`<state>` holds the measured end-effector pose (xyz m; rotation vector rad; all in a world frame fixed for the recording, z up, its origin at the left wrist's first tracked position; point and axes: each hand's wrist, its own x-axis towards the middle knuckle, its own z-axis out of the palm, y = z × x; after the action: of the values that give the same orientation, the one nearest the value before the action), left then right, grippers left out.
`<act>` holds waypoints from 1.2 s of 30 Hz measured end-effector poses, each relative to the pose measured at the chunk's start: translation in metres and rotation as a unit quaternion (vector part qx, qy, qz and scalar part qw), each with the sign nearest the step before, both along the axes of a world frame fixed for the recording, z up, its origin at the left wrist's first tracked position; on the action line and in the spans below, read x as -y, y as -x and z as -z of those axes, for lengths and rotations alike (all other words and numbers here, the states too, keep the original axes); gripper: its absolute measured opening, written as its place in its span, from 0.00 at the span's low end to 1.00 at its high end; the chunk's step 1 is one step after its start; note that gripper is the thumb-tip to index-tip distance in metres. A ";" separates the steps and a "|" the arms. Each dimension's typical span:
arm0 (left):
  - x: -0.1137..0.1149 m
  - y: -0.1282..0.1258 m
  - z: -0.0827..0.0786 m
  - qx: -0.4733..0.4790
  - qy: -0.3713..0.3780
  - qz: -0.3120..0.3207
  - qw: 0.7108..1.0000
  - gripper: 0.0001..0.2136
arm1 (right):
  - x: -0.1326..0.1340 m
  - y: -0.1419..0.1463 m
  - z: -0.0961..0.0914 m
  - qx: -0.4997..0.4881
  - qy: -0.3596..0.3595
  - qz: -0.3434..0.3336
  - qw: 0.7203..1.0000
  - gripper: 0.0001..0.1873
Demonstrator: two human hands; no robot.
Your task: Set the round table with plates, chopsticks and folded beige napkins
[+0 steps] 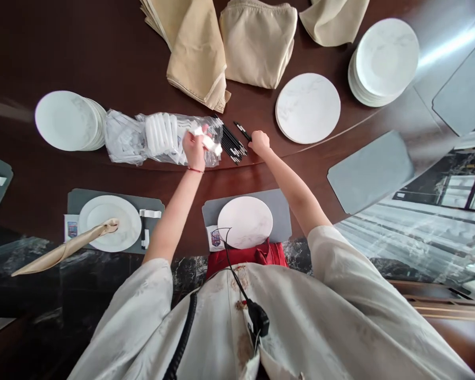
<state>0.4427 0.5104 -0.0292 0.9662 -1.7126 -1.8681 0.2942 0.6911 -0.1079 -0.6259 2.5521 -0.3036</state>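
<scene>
My left hand grips a small white paper packet above a clear plastic bag of white packets. The bag lies on the dark wood table and touches my left hand. A bundle of black chopsticks with white-marked ends lies between my hands. My right hand is curled, and a single black chopstick runs into its fingers. Its far end points away from me.
White marble-pattern plates stand stacked at left, with another stack at right and a single plate nearby. Beige napkins lie beyond. Grey placemats hold plates, one with a rolled napkin.
</scene>
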 end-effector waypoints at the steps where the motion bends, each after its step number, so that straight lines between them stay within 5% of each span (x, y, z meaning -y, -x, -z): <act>1: -0.027 -0.015 0.007 0.034 -0.006 0.033 0.999 0.09 | -0.018 -0.005 0.001 0.031 0.041 0.043 0.998 0.19; 5: -0.132 -0.063 0.043 0.121 -0.018 0.219 0.968 0.09 | -0.121 -0.054 -0.005 0.196 0.193 0.227 0.934 0.11; 9: -0.220 -0.080 0.075 0.138 0.081 0.392 0.906 0.13 | -0.241 -0.146 -0.021 0.222 0.266 0.405 0.846 0.11; 12: -0.269 -0.076 0.090 0.170 0.173 0.479 0.844 0.20 | -0.311 -0.226 -0.024 0.202 0.296 0.503 0.787 0.12; 15: -0.301 -0.070 0.102 0.209 0.233 0.534 0.785 0.21 | -0.351 -0.297 -0.022 0.199 0.298 0.586 0.727 0.14; 20: -0.319 -0.081 0.123 0.202 0.314 0.579 0.725 0.18 | -0.367 -0.372 -0.018 0.206 0.317 0.640 0.669 0.16; 26: -0.299 -0.111 0.129 0.228 0.360 0.573 0.700 0.24 | -0.362 -0.406 -0.010 0.226 0.340 0.647 0.644 0.14; 33: -0.310 -0.117 0.117 0.306 0.330 0.466 0.762 0.42 | -0.363 -0.411 -0.008 0.249 0.339 0.629 0.654 0.15; 36: -0.320 -0.120 0.108 0.290 0.326 0.470 0.767 0.39 | -0.367 -0.413 -0.005 0.248 0.345 0.627 0.653 0.16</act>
<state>0.5623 0.8305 -0.1376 0.3777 -3.3711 -1.1542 0.7074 1.0582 -0.1024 1.0370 1.7899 -1.6560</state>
